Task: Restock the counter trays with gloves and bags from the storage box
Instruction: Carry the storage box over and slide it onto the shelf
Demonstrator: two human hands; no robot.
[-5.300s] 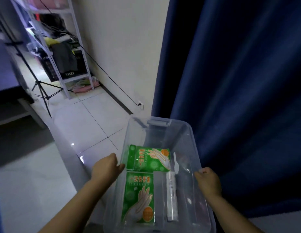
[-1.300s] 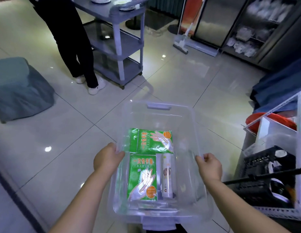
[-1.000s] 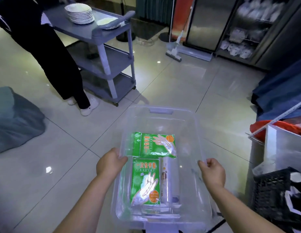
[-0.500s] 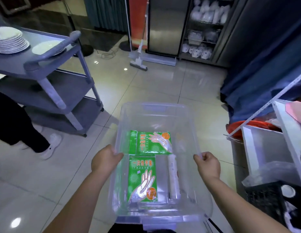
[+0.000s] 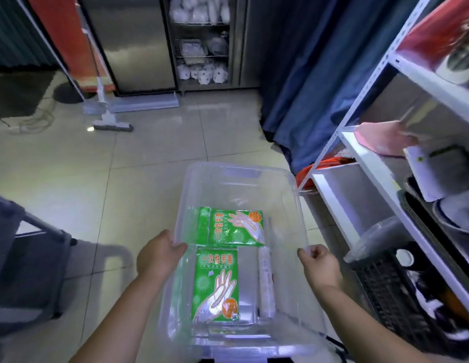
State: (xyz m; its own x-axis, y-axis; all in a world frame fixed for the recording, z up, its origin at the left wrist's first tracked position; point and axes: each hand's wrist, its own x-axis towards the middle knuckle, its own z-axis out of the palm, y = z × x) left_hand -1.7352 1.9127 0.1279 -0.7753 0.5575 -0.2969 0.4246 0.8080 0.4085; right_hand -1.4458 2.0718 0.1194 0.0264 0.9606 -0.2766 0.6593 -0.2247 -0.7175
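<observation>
I carry a clear plastic storage box [image 5: 240, 176] in front of me, above the tiled floor. My left hand [image 5: 157, 256] grips its left rim and my right hand [image 5: 318, 263] grips its right rim. On the box's bottom lie two green glove packets, one lying crosswise at the far side [image 5: 232, 226] and one lengthwise at the near side [image 5: 216, 284]. A white roll of bags [image 5: 266, 281] lies along the right of the near packet.
A white metal shelf rack [image 5: 372, 163] with containers and a black crate [image 5: 401, 292] stands close on the right. A blue curtain [image 5: 301, 87] hangs ahead right. A grey cart [image 5: 32, 258] is at left. A floor squeegee [image 5: 107, 119] and a steel cabinet [image 5: 139, 43] stand ahead.
I have turned right while carrying the box. The cart slid off to the left, the person in black left the view, and the shelf rack has come closer on the right.
</observation>
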